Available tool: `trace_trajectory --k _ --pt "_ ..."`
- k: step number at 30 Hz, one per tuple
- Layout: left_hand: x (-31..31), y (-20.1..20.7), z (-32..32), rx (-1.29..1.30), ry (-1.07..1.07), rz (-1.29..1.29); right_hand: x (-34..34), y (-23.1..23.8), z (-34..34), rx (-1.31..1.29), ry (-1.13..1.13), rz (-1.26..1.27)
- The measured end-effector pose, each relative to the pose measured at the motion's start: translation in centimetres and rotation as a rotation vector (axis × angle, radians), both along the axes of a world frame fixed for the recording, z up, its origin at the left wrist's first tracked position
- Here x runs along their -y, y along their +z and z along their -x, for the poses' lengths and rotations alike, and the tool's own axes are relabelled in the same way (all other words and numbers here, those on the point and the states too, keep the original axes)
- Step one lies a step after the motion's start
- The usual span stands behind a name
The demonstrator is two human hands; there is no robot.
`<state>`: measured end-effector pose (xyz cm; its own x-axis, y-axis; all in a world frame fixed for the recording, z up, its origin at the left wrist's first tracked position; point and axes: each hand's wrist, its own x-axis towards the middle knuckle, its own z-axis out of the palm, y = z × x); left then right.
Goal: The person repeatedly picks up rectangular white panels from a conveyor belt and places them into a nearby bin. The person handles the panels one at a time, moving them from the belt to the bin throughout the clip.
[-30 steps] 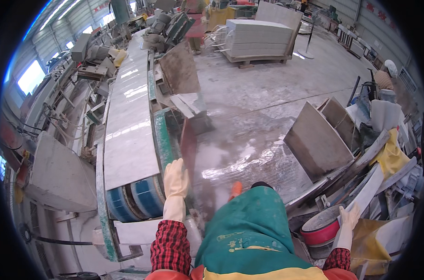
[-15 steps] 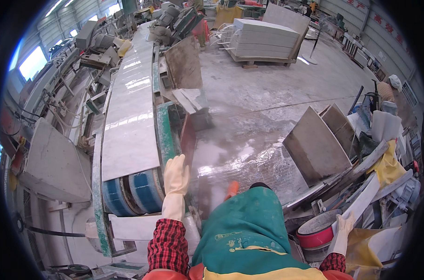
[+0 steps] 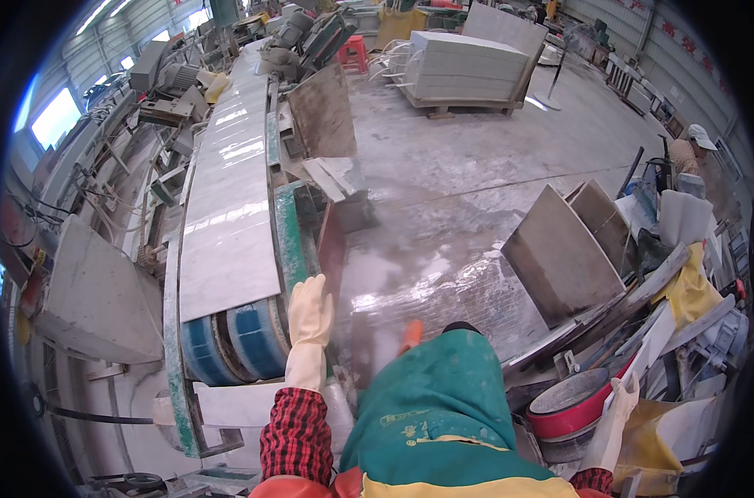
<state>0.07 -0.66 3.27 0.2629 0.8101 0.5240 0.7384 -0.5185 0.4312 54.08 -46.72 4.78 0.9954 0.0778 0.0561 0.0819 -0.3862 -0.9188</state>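
Observation:
My left hand (image 3: pixel 311 319), in a cream rubber glove, reaches forward with its fingers stretched out. It is beside the green edge of the conveyor frame (image 3: pixel 292 236) and appears to rest there, holding nothing. A long white stone slab (image 3: pixel 230 257) lies on the conveyor, its near end over the blue-banded roller (image 3: pixel 256 340). My right hand (image 3: pixel 622 407), gloved alike, hangs low at the right with its fingers loosely apart. Nothing shows in it. Nearest to it are a red-rimmed round drum (image 3: pixel 551 425) and a pale strip (image 3: pixel 652 339).
Brown-grey panels (image 3: pixel 563 257) lean at the right beside piled scrap and a yellow cloth (image 3: pixel 690 286). Strapped white slabs (image 3: pixel 468 70) stand on a pallet farther off. A wet floor (image 3: pixel 443 286) lies ahead. A person in a pale cap (image 3: pixel 700 137) is at the far right.
My right hand has shifted slightly right and up. My left hand stays almost in place. The person at the far right has raised their head, and a red stool shows more plainly at the back.

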Motion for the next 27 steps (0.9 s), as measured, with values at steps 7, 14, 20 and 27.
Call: trace_trajectory --k 7,14,20,27 --pt "0.3 0.3 -0.1 -0.011 0.053 0.217 -8.7 4.5 4.3 -0.087 0.487 0.023" --pt "2.0 -1.1 -7.0 0.615 -0.234 0.554 -27.5 7.7 9.2 0.18 1.095 0.198" --pt "4.0 3.1 -11.2 1.334 -0.353 0.983 -39.2 13.4 23.5 0.596 1.677 0.496" --pt "5.2 5.3 -0.7 1.802 0.063 0.779 -43.4 12.8 32.8 1.235 1.914 0.012"
